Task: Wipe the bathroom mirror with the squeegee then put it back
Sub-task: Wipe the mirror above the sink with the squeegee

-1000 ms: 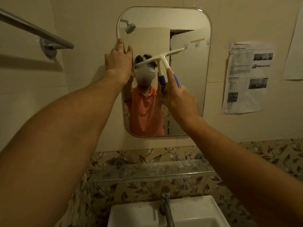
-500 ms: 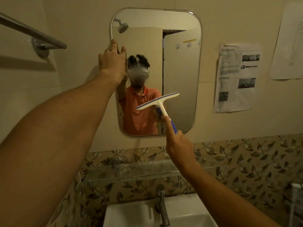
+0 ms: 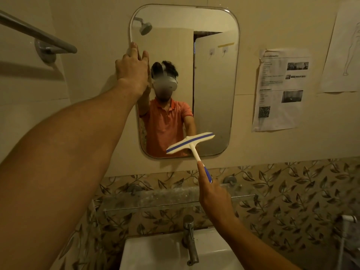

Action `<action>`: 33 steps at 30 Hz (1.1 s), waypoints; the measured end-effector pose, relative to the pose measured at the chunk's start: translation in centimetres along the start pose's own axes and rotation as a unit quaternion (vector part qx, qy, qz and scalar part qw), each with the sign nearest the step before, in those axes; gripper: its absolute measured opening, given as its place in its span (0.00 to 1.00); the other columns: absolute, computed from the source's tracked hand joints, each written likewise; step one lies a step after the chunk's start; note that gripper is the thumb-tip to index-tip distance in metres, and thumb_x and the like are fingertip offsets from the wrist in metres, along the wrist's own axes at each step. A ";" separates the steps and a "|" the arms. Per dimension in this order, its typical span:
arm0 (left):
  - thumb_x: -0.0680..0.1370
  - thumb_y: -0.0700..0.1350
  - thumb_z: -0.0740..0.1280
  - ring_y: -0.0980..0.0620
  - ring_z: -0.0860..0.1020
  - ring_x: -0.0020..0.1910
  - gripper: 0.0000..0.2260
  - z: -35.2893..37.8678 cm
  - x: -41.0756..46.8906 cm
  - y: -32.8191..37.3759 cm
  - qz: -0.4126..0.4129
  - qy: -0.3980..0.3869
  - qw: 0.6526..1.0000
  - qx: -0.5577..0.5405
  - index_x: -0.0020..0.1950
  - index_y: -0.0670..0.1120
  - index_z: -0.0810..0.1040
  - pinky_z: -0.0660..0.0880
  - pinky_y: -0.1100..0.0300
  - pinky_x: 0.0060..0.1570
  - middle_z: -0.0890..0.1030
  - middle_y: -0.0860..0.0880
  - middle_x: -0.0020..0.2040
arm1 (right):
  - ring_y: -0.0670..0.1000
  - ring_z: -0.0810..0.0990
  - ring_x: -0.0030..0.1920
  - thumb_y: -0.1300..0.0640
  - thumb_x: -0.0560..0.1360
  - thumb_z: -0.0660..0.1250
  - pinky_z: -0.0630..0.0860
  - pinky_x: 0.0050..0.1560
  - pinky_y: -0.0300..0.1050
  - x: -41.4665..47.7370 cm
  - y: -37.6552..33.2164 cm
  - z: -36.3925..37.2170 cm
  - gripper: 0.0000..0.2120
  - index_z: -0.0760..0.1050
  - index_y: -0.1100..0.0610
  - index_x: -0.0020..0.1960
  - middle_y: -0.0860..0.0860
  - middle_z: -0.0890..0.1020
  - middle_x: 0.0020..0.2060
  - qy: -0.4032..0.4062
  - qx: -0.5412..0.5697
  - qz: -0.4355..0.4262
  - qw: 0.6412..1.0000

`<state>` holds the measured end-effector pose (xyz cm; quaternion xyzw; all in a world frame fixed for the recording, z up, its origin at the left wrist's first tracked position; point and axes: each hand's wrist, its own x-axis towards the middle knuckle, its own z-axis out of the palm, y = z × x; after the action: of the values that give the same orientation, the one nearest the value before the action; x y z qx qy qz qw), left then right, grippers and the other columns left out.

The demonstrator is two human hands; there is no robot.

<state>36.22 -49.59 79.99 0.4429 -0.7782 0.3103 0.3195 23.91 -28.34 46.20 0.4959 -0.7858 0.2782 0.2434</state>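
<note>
White-and-blue plastic squeegee [image 3: 190, 143] moved down to rounded wall mirror [image 3: 214, 84] bottom edge; right hand [image 3: 212, 193] grips handle, left hand [image 3: 132, 71] flat against mirror's left rim.

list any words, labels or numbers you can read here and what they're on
No text here can be read for certain.
Printed sheet, right of the mirror: a heading, lines of text and a dark square code, all too blurred to read.
Second sheet, far right: a faint line drawing, no legible text.
Squeegee: no label shows.
</note>
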 end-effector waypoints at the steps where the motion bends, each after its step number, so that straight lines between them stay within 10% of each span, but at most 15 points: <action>1: 0.75 0.48 0.76 0.36 0.68 0.69 0.43 0.0 0.0 0.0 0.001 0.001 1.000 0.000 0.82 0.50 0.53 0.72 0.44 0.62 0.49 0.40 0.81 | 0.45 0.73 0.30 0.57 0.81 0.66 0.73 0.30 0.38 -0.4 0.1 0.1 0.47 0.30 0.43 0.79 0.53 0.78 0.40 -0.008 -0.001 0.000 1.000; 14: 0.75 0.49 0.75 0.36 0.68 0.69 0.43 -0.1 -0.2 0.0 0.005 -0.002 1.000 0.003 0.82 0.50 0.52 0.71 0.44 0.62 0.49 0.40 0.81 | 0.46 0.76 0.35 0.51 0.83 0.61 0.80 0.38 0.41 -2.7 2.8 -0.6 0.47 0.20 0.38 0.73 0.53 0.78 0.47 -0.072 -0.015 0.025 0.997; 20: 0.76 0.49 0.74 0.36 0.68 0.69 0.41 0.1 0.0 0.0 0.008 0.000 1.000 0.021 0.82 0.49 0.53 0.72 0.44 0.61 0.50 0.38 0.81 | 0.49 0.75 0.29 0.46 0.84 0.49 0.75 0.26 0.43 4.0 2.9 -7.6 0.29 0.40 0.39 0.81 0.50 0.74 0.34 0.096 0.122 0.065 0.986; 26: 0.76 0.53 0.73 0.36 0.68 0.70 0.41 0.2 0.3 0.1 0.007 0.002 1.000 0.030 0.82 0.49 0.53 0.72 0.45 0.61 0.51 0.38 0.80 | 0.50 0.73 0.30 0.47 0.86 0.50 0.79 0.32 0.54 16.6 0.6 -17.7 0.26 0.46 0.42 0.82 0.51 0.73 0.33 0.196 0.179 0.095 0.959; 33: 0.77 0.51 0.71 0.38 0.67 0.70 0.38 0.5 0.3 0.0 0.002 0.012 0.999 0.030 0.82 0.49 0.53 0.72 0.46 0.61 0.50 0.38 0.81 | 0.49 0.72 0.29 0.48 0.87 0.48 0.70 0.28 0.44 23.7 -0.5 -21.6 0.26 0.45 0.44 0.82 0.51 0.73 0.33 0.208 0.121 0.106 0.965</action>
<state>35.98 -50.09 79.97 0.4467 -0.7653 0.3400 0.3149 17.49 -29.09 77.64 0.3664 -0.7265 0.4923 0.3092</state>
